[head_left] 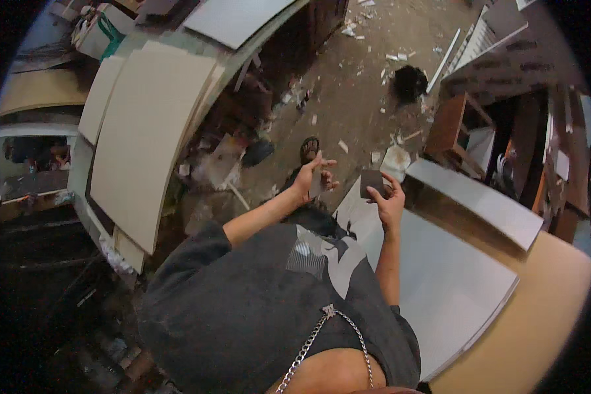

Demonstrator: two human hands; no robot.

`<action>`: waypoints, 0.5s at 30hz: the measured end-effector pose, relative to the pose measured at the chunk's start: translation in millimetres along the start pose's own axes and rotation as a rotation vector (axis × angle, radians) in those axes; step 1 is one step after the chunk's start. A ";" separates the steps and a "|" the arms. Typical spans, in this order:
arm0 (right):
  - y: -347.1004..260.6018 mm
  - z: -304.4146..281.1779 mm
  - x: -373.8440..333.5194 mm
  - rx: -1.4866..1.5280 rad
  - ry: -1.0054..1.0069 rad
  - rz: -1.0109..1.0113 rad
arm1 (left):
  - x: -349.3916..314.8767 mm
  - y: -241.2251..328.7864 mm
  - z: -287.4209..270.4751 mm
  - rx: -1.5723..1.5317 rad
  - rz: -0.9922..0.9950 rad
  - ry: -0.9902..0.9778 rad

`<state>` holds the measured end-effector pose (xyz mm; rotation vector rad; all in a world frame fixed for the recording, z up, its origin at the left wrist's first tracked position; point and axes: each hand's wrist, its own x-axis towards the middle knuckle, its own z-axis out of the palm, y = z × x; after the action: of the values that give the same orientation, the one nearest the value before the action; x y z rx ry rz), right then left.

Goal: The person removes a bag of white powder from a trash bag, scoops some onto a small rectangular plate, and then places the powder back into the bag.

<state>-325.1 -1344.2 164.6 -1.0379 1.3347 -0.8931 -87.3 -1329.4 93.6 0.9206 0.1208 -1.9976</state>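
Note:
My right hand pinches a small dark brown, square flat piece between thumb and fingers, in front of my body. It looks like a sheet of sandpaper, though its surface is too blurred to be sure. To its left, my left hand is raised at about the same height, apart from the brown piece. Its index finger points to the right and the other fingers are bent. A narrow greyish flat piece shows against the palm, apparently gripped there; its kind is unclear.
Large pale panels lie stacked on the left. At right, a white panel rests on a beige surface, with a long white board beyond. A brown wooden box frame stands farther off. Scraps litter the floor around a black heap.

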 end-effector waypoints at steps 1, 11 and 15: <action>-20.3 0.1 26.9 -0.062 0.014 0.021 | 13.5 15.0 9.6 -0.029 0.005 -0.002; 81.4 -108.3 252.9 -0.453 0.438 0.177 | 197.8 243.2 150.6 -0.024 0.040 -0.324; 138.1 -96.9 233.1 -0.811 0.453 0.595 | 240.3 316.3 185.2 0.058 0.071 -0.252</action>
<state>-417.1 -1528.4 -36.3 -0.9446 2.3350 -0.0997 -23.0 -1758.9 152.5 0.6916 -0.1102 -2.0412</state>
